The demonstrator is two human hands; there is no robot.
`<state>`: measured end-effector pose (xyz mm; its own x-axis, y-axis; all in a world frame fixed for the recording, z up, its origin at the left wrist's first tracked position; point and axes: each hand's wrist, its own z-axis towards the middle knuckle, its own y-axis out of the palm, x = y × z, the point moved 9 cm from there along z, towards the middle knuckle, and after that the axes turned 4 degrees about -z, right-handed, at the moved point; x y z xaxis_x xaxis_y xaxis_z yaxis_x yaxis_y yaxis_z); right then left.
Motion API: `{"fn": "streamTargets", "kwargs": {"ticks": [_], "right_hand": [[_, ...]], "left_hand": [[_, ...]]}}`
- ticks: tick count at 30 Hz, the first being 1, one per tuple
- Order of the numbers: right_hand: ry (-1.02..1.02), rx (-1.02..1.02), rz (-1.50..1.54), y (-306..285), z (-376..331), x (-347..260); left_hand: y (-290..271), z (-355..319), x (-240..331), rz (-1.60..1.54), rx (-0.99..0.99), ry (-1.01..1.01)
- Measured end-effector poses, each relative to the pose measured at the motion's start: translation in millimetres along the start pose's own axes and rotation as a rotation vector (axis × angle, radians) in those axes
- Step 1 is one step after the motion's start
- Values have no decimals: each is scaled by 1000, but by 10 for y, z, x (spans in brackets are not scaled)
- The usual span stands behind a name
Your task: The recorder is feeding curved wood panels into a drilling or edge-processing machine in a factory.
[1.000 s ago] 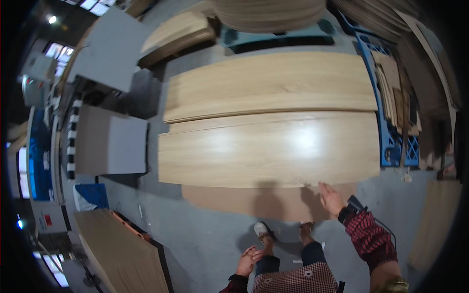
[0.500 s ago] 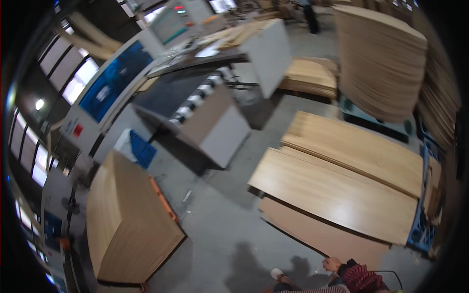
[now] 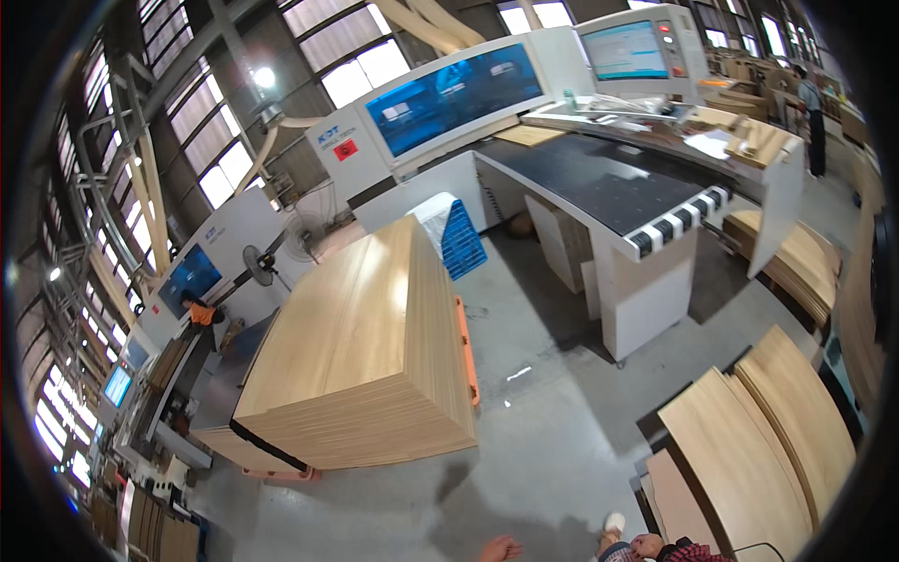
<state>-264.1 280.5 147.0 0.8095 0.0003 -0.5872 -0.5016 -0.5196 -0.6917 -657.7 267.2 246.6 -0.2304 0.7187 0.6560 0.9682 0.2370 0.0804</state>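
My left hand [image 3: 502,548] shows at the lower edge, over the grey floor, its fingers stretched out and nothing in them. To the right, my right hand [image 3: 646,545] hangs beside my leg, below a red-and-black checked sleeve [image 3: 693,553]. Its fingers look loosely curled, with nothing visible in them. Nearest to it are long wood-grain panels [image 3: 740,459] in low stacks at the lower right, with a pinkish-brown board [image 3: 676,501] beside them. Left of centre stands a tall stack of wood-grain panels [image 3: 328,328]. Neither hand touches any panel.
Behind the tall stack is a white machine with a blue window [image 3: 459,94] and a black-topped table [image 3: 599,183] with a striped edge. An orange pallet [image 3: 468,351] and blue crate [image 3: 464,242] adjoin the stack. Co-workers stand far right [image 3: 811,117] and left [image 3: 199,312].
My view has swung left, so the tall stack and machine now sit further right, and the low panels lie nearer the lower right rim. My left hand has come into view.
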Motion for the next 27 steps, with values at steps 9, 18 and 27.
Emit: {"fn": "streamTargets", "kwargs": {"ticks": [9,18,27], "right_hand": [[5,-141,152,-868,1886,-25],[-93,-167,410,-2555,4352,-2272],[165,-325,436,-2343,5657,-2590]], "left_hand": [[-122,976,735,-103,74,-121],[-700,2288,1816,-326,225,-81],[-535,3493,3013,-336,-6,-140]]}}
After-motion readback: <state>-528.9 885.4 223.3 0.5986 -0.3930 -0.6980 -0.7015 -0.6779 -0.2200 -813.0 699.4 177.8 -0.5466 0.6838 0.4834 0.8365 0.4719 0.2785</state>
